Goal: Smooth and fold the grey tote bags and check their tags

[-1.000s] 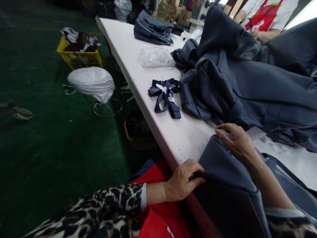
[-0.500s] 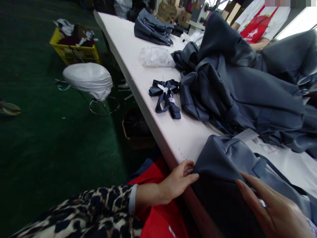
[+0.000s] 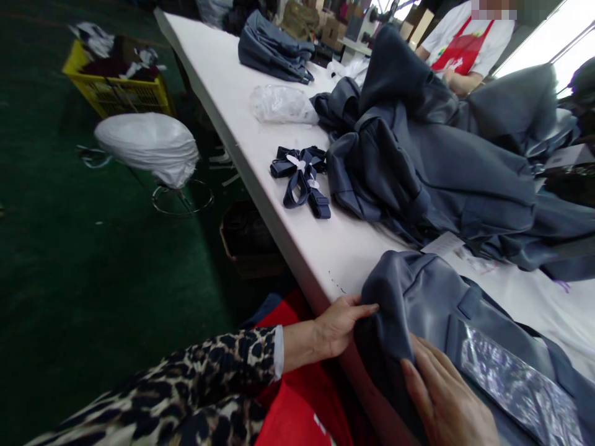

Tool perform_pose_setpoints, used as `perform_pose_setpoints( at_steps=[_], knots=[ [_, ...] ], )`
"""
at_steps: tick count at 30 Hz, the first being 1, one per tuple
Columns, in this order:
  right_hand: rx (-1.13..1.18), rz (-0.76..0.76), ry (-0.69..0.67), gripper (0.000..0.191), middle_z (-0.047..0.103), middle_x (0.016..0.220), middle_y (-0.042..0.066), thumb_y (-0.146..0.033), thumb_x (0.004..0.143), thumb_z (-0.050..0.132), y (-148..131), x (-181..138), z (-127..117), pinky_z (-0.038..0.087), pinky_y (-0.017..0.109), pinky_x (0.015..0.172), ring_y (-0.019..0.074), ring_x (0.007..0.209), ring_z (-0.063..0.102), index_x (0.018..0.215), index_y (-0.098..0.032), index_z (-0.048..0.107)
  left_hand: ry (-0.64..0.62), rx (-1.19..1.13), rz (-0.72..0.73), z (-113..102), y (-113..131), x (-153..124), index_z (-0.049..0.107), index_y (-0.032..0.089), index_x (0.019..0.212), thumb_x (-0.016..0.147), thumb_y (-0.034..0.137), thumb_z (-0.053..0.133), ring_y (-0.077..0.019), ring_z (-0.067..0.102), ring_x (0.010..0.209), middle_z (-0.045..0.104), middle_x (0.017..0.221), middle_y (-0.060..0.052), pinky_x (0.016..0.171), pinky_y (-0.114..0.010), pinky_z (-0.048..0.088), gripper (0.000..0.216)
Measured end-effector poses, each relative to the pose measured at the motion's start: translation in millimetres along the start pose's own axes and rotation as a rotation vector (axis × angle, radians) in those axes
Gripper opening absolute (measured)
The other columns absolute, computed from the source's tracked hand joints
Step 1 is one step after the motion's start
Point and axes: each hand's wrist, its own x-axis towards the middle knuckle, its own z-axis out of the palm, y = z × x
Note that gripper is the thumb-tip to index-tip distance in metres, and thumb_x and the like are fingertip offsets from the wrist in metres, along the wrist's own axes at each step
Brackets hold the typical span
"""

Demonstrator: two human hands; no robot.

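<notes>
A dark blue-grey bag (image 3: 432, 288) of smooth, leather-like material lies at the near table edge, its end hanging over. Clear, shiny plastic (image 3: 515, 384) covers a panel on its upper side, and a dark strap runs along it. My left hand (image 3: 337, 327) grips the bag's left corner, thumb on top and fingers partly hidden behind the material. On the near side, my right hand (image 3: 449, 393) holds a raised fold between thumb and fingers; part of the grip is hidden.
Bundled navy straps (image 3: 304, 179) lie on the white table (image 3: 223, 105), beside a heap of similar bags (image 3: 455, 155). A plastic-wrapped bundle (image 3: 281, 104) and a folded bag (image 3: 274, 49) sit farther back. A covered stool (image 3: 149, 142) and yellow crate (image 3: 116, 96) stand left. A co-worker (image 3: 460, 52) is across.
My left hand has closed on the bag's corner, now lifted and folded. My right hand has moved left along the bag, uncovering the plastic panel. The view has shifted slightly right.
</notes>
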Motion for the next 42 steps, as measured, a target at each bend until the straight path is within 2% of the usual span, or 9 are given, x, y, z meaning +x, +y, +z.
perform_pose_setpoints(
  at_steps=[4, 9, 14, 17, 23, 28, 34, 37, 42],
  knots=[
    [-0.069, -0.002, 0.04, 0.046, 0.066, 0.128, 0.011, -0.043, 0.1, 0.038, -11.8, -10.2, 18.2, 0.059, 0.036, 0.086, 0.0248, 0.113, 0.065, 0.138, -0.02, 0.05, -0.008, 0.07, -0.002, 1.2, 5.7, 4.2, 0.072, 0.01, 0.084, 0.055, 0.027, 0.091, -0.0144, 0.066, 0.066, 0.074, 0.076, -0.005, 0.074, -0.026, 0.052, 0.039],
    [-0.048, 0.113, 0.059, 0.07, 0.058, 0.136, 0.021, -0.054, 0.092, 0.052, -24.5, -12.9, 37.5, 0.053, 0.051, 0.094, 0.0361, 0.122, 0.058, 0.145, -0.011, 0.037, -0.001, 0.144, 0.052, 3.8, 8.3, 3.2, 0.073, 0.01, 0.091, 0.064, 0.035, 0.087, -0.0158, 0.067, 0.071, 0.075, 0.083, -0.008, 0.078, -0.027, 0.052, 0.039],
    [0.082, 0.302, 0.098, 0.042, 0.074, 0.101, 0.012, -0.044, 0.098, 0.042, -8.7, -16.9, 23.8, 0.058, 0.036, 0.07, 0.0288, 0.085, 0.073, 0.129, -0.018, 0.054, -0.187, 0.204, 0.057, 3.9, 14.2, -7.4, 0.067, 0.015, 0.117, 0.071, 0.028, 0.084, -0.021, 0.068, 0.094, 0.072, 0.11, -0.011, 0.095, -0.035, 0.049, 0.051],
    [0.106, 0.439, 0.103, 0.04, 0.074, 0.082, 0.007, -0.048, 0.097, 0.044, -0.7, -22.5, 11.3, 0.055, 0.032, 0.061, 0.0259, 0.066, 0.071, 0.118, -0.02, 0.063, -0.235, 0.207, 0.059, 0.6, 18.1, -15.1, 0.064, 0.017, 0.121, 0.074, 0.032, 0.083, -0.0229, 0.067, 0.104, 0.069, 0.118, -0.011, 0.101, -0.037, 0.046, 0.053],
    [0.124, 0.598, 0.168, 0.043, 0.07, 0.068, 0.004, -0.054, 0.094, 0.046, -9.7, -25.5, 8.6, 0.05, 0.029, 0.05, 0.0234, 0.056, 0.066, 0.105, -0.019, 0.068, -0.254, 0.329, 0.072, -3.3, 17.7, -10.1, 0.061, 0.016, 0.121, 0.064, 0.033, 0.09, -0.026, 0.063, 0.112, 0.066, 0.122, -0.012, 0.106, -0.041, 0.043, 0.066],
    [0.138, 0.502, 0.155, 0.043, 0.071, 0.069, 0.005, -0.054, 0.094, 0.047, -4.6, -23.3, 8.4, 0.05, 0.029, 0.05, 0.0235, 0.056, 0.067, 0.109, -0.021, 0.069, -0.03, 0.54, 0.212, -4.2, 13.9, 4.5, 0.056, 0.013, 0.12, 0.06, 0.034, 0.092, -0.0293, 0.062, 0.108, 0.066, 0.116, -0.014, 0.097, -0.046, 0.049, 0.073],
    [0.167, 0.417, 0.081, 0.043, 0.074, 0.077, 0.004, -0.05, 0.095, 0.046, 3.5, -15.0, -2.0, 0.051, 0.028, 0.05, 0.0237, 0.062, 0.071, 0.119, -0.022, 0.066, -0.286, 0.455, 0.104, -3.9, 25.7, -3.4, 0.06, 0.015, 0.127, 0.063, 0.036, 0.091, -0.028, 0.059, 0.118, 0.062, 0.13, -0.014, 0.107, -0.041, 0.042, 0.074],
    [0.16, 0.376, 0.075, 0.043, 0.075, 0.079, 0.004, -0.05, 0.095, 0.043, 4.8, -5.3, -8.4, 0.053, 0.029, 0.052, 0.0241, 0.064, 0.072, 0.12, -0.023, 0.066, -0.242, 0.48, 0.116, 0.1, 23.4, -2.2, 0.06, 0.017, 0.127, 0.058, 0.035, 0.093, -0.0288, 0.06, 0.116, 0.064, 0.127, -0.013, 0.105, -0.042, 0.045, 0.079],
    [0.021, 0.316, 0.006, 0.046, 0.075, 0.077, 0.006, -0.05, 0.096, 0.04, 5.4, 11.7, -14.9, 0.053, 0.032, 0.051, 0.0272, 0.063, 0.072, 0.122, -0.021, 0.063, -0.09, 0.406, 0.291, 7.4, 9.7, 5.2, 0.062, 0.013, 0.123, 0.055, 0.042, 0.093, -0.0281, 0.064, 0.106, 0.068, 0.118, -0.012, 0.097, -0.04, 0.049, 0.08]
  ],
)
